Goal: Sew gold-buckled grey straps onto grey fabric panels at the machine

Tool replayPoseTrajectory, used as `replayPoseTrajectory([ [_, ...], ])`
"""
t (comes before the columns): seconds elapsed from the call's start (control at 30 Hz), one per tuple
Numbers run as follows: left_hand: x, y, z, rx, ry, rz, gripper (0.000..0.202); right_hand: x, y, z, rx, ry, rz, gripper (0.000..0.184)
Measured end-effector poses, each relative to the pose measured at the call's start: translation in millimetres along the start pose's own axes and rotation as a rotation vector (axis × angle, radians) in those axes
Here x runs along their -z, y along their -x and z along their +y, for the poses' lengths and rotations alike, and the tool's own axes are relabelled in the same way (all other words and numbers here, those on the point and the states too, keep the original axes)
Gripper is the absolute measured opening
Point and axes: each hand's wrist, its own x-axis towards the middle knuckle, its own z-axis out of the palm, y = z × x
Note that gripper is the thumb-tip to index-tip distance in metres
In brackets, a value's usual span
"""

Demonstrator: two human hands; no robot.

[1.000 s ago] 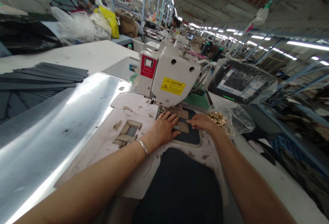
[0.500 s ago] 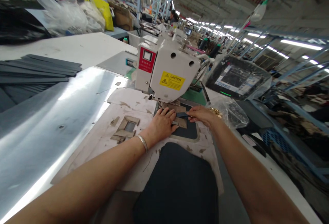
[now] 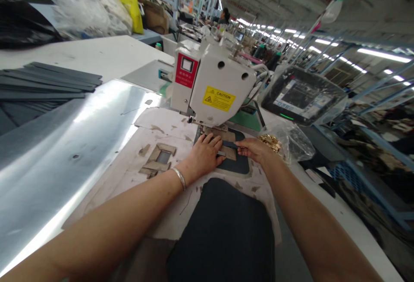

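My left hand (image 3: 205, 155) lies flat, fingers stretched out, on a dark panel (image 3: 237, 166) set in the pale template sheet (image 3: 129, 187) below the sewing machine head (image 3: 221, 83). My right hand (image 3: 254, 148) is closed, pinching the right end of a narrow dark strip (image 3: 230, 144). That strip lies between tan guide pieces (image 3: 230, 153), its left end close to my left fingertips. Whether my right fingers also hold a small tool cannot be made out. A larger dark panel (image 3: 226, 230) lies nearer to me on the template.
Stacked dark pieces (image 3: 48, 81) lie at the left beyond a shiny metal plate (image 3: 74, 157). A control screen (image 3: 300, 96) stands right of the machine. Below it, gold-coloured metal parts (image 3: 271, 142) sit by a clear plastic bag (image 3: 296, 142). People work farther back.
The view has shifted slightly. My right hand has turned a little, and its fingers now cover the strip's end, where a thin glint showed before. My left hand stays in place.
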Motion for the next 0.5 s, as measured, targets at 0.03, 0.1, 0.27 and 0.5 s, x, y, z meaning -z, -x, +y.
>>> replayPoseTrajectory([
  [0.03, 0.2, -0.1, 0.3, 0.002, -0.002, -0.001, 0.055, 0.0, -0.1, 0.3, 0.001, 0.006, 0.005, 0.024],
  [0.1, 1.1, -0.1, 0.8, 0.007, -0.005, -0.010, 0.054, -0.1, -0.5, 1.3, 0.003, 0.019, 0.012, 0.023],
  [0.27, 3.0, -0.4, 1.6, 0.010, -0.006, -0.023, 0.055, -2.8, 2.1, 1.2, 0.005, 0.066, 0.047, 0.023],
  [0.5, 0.1, -1.1, -0.1, 0.008, -0.004, -0.023, 0.055, -9.0, 3.9, 1.0, 0.015, 0.232, 0.135, 0.025],
])
